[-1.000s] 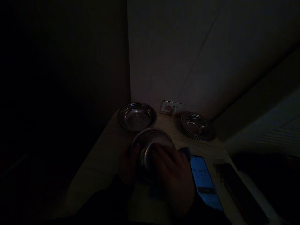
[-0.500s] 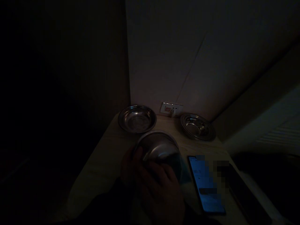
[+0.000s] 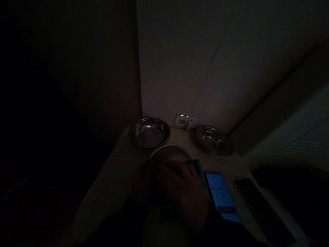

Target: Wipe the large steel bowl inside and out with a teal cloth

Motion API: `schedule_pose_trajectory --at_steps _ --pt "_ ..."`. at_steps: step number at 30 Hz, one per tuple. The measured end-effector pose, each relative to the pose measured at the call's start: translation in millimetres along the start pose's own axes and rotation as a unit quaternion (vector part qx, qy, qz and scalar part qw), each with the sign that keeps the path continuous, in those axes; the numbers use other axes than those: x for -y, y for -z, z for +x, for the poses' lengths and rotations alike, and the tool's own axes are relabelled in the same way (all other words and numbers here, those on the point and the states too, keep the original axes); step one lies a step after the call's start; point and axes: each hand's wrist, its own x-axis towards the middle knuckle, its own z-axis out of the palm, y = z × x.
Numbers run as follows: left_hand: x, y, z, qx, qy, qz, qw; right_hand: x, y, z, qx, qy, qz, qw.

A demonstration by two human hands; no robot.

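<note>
Right hand (image 3: 183, 192) and cloth (image 3: 199, 168) shifted farther up the bowl (image 3: 170, 153). Dish (image 3: 150, 135) set aside; left hand (image 3: 140, 185) curled round bowl over table (image 3: 110, 178), likely bracing; right half-curled, holding cloth against it; stacked dishes (image 3: 215, 141) clear of both

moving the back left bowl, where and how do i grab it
The back-left bowl is probably best pinched at its left rim, from above and left: it sits open side up with a flared lip; the wall and held bowl crowd its back and near right.
</note>
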Motion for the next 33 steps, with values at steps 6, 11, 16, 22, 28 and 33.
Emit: schedule_pose_trajectory --at_steps 6,11,16,22,28,33 --pt "-13 2.3 -3 0.005 0.036 0.014 0.999 -9 3 -2 -0.02 -0.048 -0.024 0.998" --pt "-16 0.1 -2 0.028 0.05 -0.016 0.998 -11 3 -5 0.021 0.008 -0.028 0.999" --pt "-13 -0.3 0 0.022 0.074 -0.003 0.997 -18 -3 -2 0.004 -0.041 -0.045 0.998" --pt "-11 2.0 2 0.01 0.073 0.005 0.997 7 8 -47 0.002 -0.012 -0.026 1.0" --pt "-11 1.2 4 0.018 0.084 0.013 0.996 3 8 -45 -0.006 -0.036 -0.042 0.998" --pt "-12 2.3 3 0.007 0.07 0.042 0.997 5 5 -32 0.002 -0.056 -0.089 0.994"
